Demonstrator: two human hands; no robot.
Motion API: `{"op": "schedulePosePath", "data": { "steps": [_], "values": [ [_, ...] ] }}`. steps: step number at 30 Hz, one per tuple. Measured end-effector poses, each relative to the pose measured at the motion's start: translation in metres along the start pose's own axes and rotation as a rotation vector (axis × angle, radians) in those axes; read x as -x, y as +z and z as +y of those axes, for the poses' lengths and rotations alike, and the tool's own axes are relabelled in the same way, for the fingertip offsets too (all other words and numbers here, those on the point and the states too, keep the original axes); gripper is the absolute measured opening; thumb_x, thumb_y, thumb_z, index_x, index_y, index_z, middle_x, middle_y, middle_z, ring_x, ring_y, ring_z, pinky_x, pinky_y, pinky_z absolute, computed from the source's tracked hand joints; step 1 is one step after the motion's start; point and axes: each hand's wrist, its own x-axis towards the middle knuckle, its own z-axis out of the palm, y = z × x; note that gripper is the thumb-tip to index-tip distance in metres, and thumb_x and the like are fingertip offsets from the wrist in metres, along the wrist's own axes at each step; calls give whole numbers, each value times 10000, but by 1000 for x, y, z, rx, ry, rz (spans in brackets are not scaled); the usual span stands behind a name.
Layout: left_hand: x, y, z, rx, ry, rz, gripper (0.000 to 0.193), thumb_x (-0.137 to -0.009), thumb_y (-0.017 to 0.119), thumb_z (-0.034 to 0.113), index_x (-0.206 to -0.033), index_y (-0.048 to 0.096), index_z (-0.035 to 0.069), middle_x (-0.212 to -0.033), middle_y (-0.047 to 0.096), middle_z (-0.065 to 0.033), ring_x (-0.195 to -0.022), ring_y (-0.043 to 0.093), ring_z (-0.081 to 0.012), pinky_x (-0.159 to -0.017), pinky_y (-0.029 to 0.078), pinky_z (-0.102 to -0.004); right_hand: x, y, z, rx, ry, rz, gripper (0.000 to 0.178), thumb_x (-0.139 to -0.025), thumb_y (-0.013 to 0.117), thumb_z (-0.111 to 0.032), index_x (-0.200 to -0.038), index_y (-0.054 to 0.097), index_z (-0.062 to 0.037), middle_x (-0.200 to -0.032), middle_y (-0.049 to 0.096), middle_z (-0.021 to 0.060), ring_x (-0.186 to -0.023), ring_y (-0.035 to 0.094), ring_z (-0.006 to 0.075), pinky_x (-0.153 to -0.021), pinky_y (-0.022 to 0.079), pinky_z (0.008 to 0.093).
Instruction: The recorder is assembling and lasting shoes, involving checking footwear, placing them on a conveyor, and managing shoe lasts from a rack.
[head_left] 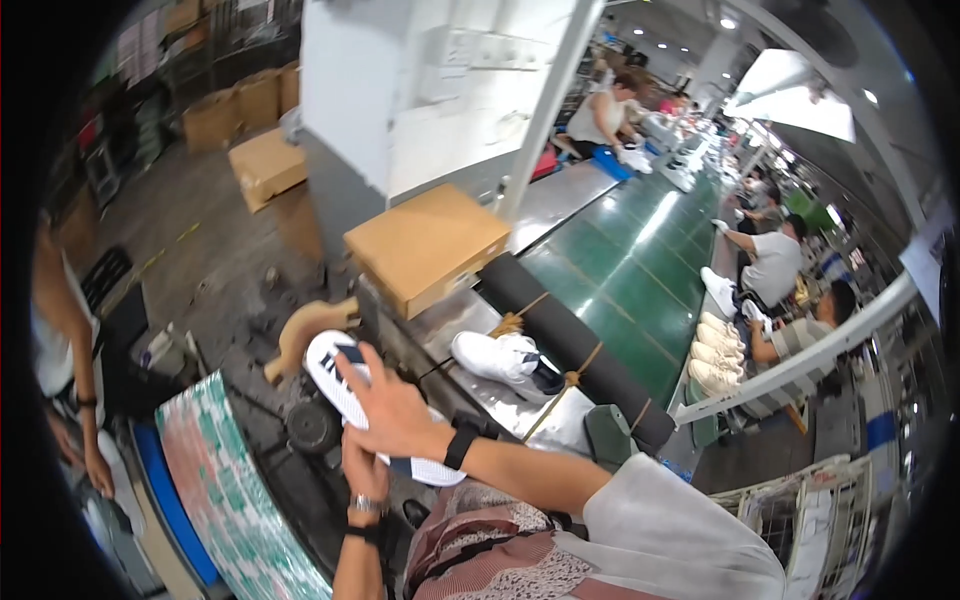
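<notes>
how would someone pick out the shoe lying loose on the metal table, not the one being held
Find the long green conveyor belt and the black roller at its near end. The white shoe lies alone on the metal table beside that roller, untouched by hands.

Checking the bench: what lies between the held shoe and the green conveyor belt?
Head view: another white shoe on the metal bench, then the black roller, between the held shoe and belt.
</notes>
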Motion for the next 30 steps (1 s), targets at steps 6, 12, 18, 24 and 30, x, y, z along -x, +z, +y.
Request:
{"op": "schedulePosePath", "data": {
  "steps": [6, 12, 18, 24, 30],
  "values": [
    [60, -15, 1, 102, -418, -136, 529, -964, 594, 118, -1446, 421, -18, -1163, 640, -138, -1081, 645, -229, -915, 519, -327, 10, 2, 6, 19, 12, 23, 1000, -729, 770, -260, -1571, 265, -72, -1477, 304, 349, -1102, 575, 507, -840, 564, 488],
    [9, 12, 38, 1087, -825, 58, 691, -858, 761, 429, -1412, 501, 108, -1059, 708, -103, -960, 711, -290, -790, 577, -399, 20, 3, 4, -23, -48, 137, 981, -737, 755, -217, -1566, 260, -39, -1496, 273, 359, -1105, 576, 516, -866, 558, 494],
    [17, 5, 43, 973, -833, -117, 656, -844, 773, 378, -1369, 530, 69, -1058, 711, -117, -961, 709, -293, -802, 574, -399, 28, 11, 2, -24, -43, 184, 1000, -750, 752, -220, -1592, 227, -93, -1529, 248, 320, -1256, 505, 520, -981, 514, 502],
    [37, -13, 34, 857, -827, -271, 620, -831, 785, 327, -1325, 560, 29, -1057, 714, -131, -962, 707, -297, -815, 571, -400, 41, 1, -1, 4, -60, 282, 957, -775, 750, -226, -1582, 255, -90, -1526, 257, 316, -1257, 508, 505, -1007, 497, 492],
    [65, -42, 7, 731, -848, -369, 585, -817, 797, 277, -1282, 589, -10, -1056, 718, -145, -963, 705, -300, -828, 568, -400, 95, -3, -13, -242, 43, 181, 865, -920, 685, -303, -1595, 200, -63, -1594, 270, 265, -1354, 477, 425, -1061, 452, 457]
  ]
}}
